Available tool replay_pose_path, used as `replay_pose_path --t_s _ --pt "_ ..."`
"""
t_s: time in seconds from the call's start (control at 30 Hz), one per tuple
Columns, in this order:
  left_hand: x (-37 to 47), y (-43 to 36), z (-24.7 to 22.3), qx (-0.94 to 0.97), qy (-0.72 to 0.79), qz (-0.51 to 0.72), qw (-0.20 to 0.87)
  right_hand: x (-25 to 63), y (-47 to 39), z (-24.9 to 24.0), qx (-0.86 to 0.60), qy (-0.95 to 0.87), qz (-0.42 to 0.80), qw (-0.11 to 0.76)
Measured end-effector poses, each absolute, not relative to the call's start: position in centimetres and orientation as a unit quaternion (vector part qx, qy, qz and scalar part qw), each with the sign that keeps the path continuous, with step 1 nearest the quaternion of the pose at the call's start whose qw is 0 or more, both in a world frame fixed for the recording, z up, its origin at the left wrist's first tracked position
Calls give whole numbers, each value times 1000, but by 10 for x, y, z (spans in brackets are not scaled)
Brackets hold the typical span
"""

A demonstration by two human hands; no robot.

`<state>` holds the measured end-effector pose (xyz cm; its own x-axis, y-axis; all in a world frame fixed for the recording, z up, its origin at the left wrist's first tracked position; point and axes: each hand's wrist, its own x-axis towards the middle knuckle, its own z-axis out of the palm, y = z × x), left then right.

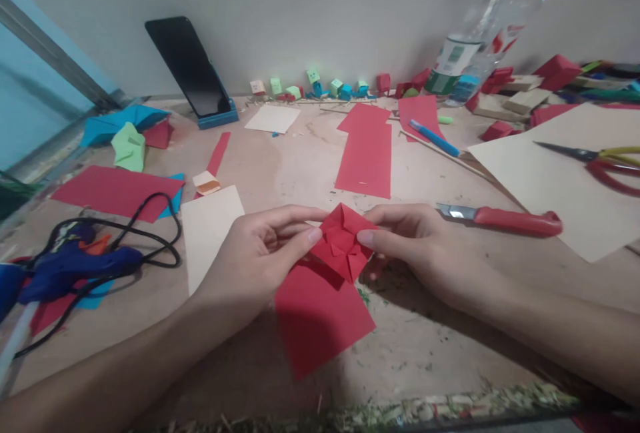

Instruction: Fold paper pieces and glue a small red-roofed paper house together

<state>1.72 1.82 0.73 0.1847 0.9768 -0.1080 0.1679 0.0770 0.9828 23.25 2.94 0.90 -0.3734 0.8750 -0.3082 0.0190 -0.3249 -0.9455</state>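
Note:
A folded red paper [343, 239], square in outline with overlapping flaps at its middle, is held up between both hands at the centre of the view. My left hand [267, 246] pinches its left corner, thumb on top. The right corner is pinched by my right hand [417, 239], thumb also on top and fingers partly hidden behind. Below the folded piece, a flat red sheet [320, 326] lies on the table. Just right of my right hand rests a knife with a red handle [517, 221].
A glue gun [75, 263] with a looping black cable lies at left. A phone [187, 66] stands at the back. Scissors [600, 159] rest on a cream sheet [565, 153] at right. Bottles [455, 63] and small paper figures [336, 88] line the wall.

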Motion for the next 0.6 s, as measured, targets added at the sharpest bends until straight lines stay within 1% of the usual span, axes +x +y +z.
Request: replay_pose_path --t_s 0.07,0.13,0.37,0.6 --pt "17 18 7 548 503 380 550 232 29 9 -456 -480 676 324" --pt "17 17 7 555 502 377 546 232 28 10 -456 -475 679 326" --pt "14 9 5 625 520 406 417 231 29 12 -472 -480 671 309" --pt "18 10 2 671 512 388 372 229 27 12 -473 -463 681 315"
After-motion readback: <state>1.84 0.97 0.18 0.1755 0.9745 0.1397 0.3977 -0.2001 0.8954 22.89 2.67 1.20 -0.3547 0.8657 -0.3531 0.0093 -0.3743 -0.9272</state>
